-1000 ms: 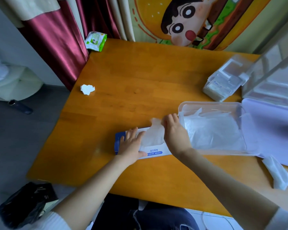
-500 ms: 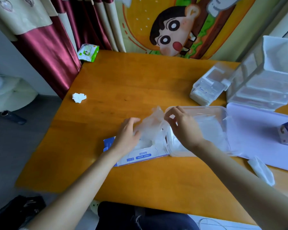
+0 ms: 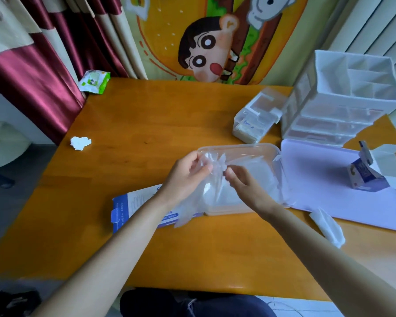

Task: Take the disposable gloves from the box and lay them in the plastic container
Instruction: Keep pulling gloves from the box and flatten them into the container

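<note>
A thin clear disposable glove (image 3: 209, 191) hangs between both hands above the table. My left hand (image 3: 184, 177) pinches its upper left edge, and my right hand (image 3: 245, 186) pinches it just to the right. The glove's lower end trails down over the blue and white glove box (image 3: 133, 205), which lies flat at the left. Behind the hands sits the clear plastic container (image 3: 249, 148), with more clear gloves lying inside it. Its pale lilac lid (image 3: 329, 188) lies open to the right.
A white drawer organiser (image 3: 343, 104) and a small clear box (image 3: 256, 121) stand at the back right. A small open carton (image 3: 370, 175) sits on the lid. A loose white glove (image 3: 327, 227), a crumpled paper (image 3: 80, 143) and a wipes pack (image 3: 94, 82) lie on the table.
Both hands have lifted a glove out of the box and carried it up and right, over the container's near edge. My left hand left the box and now pinches the glove too.
</note>
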`<move>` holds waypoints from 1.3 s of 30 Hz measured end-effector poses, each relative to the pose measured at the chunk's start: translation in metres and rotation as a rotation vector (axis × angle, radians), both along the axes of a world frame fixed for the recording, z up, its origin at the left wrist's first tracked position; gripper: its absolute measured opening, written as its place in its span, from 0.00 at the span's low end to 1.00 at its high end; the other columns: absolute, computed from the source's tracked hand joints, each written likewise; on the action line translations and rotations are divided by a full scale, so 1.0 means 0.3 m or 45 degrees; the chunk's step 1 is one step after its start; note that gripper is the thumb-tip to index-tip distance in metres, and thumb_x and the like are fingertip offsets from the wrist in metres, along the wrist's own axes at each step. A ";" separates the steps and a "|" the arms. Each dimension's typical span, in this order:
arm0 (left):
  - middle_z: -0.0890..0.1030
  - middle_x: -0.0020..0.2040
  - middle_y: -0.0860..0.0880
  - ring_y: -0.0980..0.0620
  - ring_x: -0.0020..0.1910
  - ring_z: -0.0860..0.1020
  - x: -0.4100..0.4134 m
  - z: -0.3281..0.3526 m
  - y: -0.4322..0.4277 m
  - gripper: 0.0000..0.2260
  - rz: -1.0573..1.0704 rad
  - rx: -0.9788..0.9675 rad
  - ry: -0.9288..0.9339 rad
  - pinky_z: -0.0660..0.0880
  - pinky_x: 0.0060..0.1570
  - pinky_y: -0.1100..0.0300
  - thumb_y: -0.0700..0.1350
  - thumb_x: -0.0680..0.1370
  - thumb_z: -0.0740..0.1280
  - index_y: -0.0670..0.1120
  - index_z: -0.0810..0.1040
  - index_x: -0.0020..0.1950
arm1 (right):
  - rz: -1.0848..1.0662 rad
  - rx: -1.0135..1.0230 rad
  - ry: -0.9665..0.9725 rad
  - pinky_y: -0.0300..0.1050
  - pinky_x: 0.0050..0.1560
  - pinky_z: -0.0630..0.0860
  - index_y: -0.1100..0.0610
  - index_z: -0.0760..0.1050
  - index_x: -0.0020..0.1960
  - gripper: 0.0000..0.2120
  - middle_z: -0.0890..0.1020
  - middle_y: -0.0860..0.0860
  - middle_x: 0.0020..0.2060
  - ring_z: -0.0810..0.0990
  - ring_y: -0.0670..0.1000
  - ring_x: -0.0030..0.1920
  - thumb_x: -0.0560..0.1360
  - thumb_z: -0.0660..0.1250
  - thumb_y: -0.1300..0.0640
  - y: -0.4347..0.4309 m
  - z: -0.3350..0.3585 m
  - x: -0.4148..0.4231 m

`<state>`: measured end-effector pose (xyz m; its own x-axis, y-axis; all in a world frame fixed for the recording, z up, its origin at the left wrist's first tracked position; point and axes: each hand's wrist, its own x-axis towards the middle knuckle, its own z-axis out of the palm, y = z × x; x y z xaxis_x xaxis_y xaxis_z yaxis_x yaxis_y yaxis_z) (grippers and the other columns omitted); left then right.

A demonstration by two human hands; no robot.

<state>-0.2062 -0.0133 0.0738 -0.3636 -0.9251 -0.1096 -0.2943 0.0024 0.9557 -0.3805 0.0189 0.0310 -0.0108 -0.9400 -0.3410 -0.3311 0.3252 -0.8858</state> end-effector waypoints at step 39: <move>0.79 0.40 0.56 0.57 0.43 0.77 -0.155 0.100 -0.215 0.04 -0.150 -0.391 -0.523 0.74 0.45 0.63 0.41 0.76 0.70 0.49 0.79 0.43 | 0.327 -0.355 0.759 0.45 0.42 0.74 0.49 0.79 0.42 0.04 0.80 0.45 0.36 0.80 0.50 0.41 0.70 0.74 0.53 -0.145 0.207 -0.261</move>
<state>-0.2528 -0.0778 0.1039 -0.4512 -0.8924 0.0048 -0.6255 0.3201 0.7116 -0.4590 -0.0246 0.0932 0.1128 -0.9894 -0.0919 -0.8216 -0.0408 -0.5686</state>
